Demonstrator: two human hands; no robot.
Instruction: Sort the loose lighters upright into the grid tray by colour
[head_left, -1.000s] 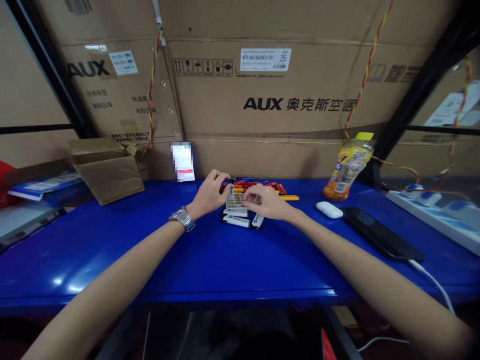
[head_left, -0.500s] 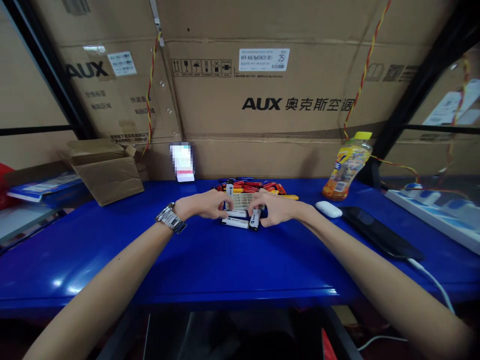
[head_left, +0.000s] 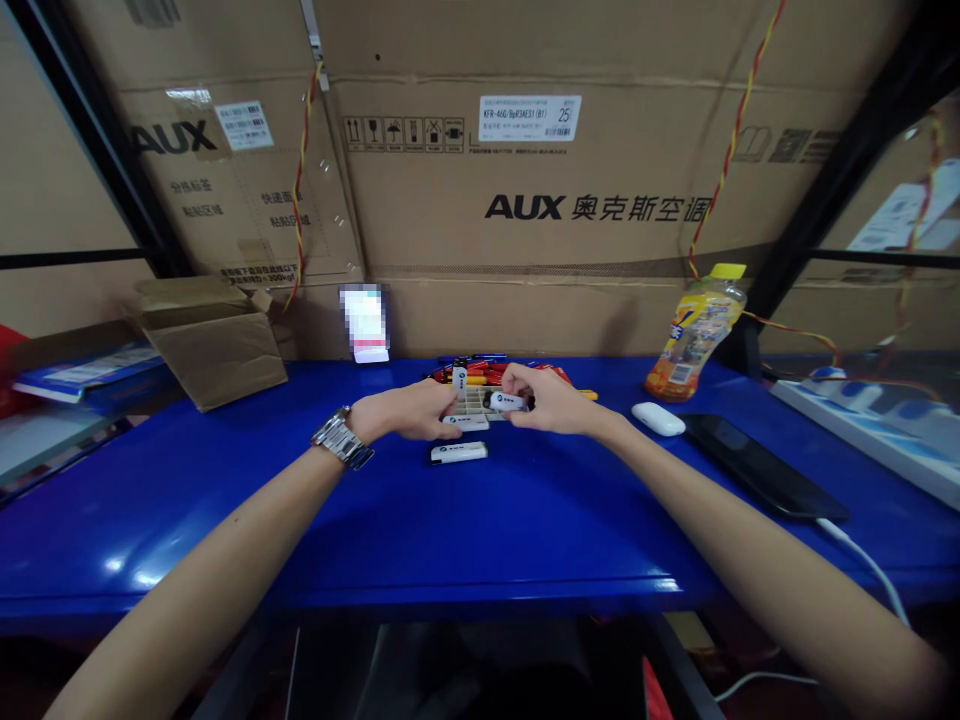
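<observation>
Two bare hands meet over the middle of the worktop (head_left: 375, 540), their forearms slanting in from the near left and near right. The left hand (head_left: 414, 410) is low, back upward, wrist nearly level and circled by a metal watch (head_left: 343, 437), fingers pointing right. Its thumb and fingers are around the left end of the near lighter (head_left: 468, 423), beside the compartment tray (head_left: 472, 400); whether they press on it, I cannot tell. The right hand (head_left: 556, 400) points left with bent fingers, its grip clamped on the held lighter (head_left: 507, 401), just over the tray's right part.

The held lighter lies roughly level, its long axis running left to right, with a black end toward the left and its white side facing the camera. The near lighter runs left to right too, along the near side of the tray. Nearer still, the loose lighter (head_left: 459, 453) lies flat on the worktop, tipped slightly, black end at the left. The upright lighter (head_left: 460, 380) stands at the tray's left part, long axis vertical, black end up.

Several red, yellow and blue pieces (head_left: 480, 378) are heaped just beyond the tray. A lit phone (head_left: 367, 325) leans against the cardboard at the far left of them. To the right are a drink bottle (head_left: 694, 335), a white case (head_left: 658, 419) and a black phone (head_left: 761, 465); an open cardboard box (head_left: 214, 345) sits at the far left.
</observation>
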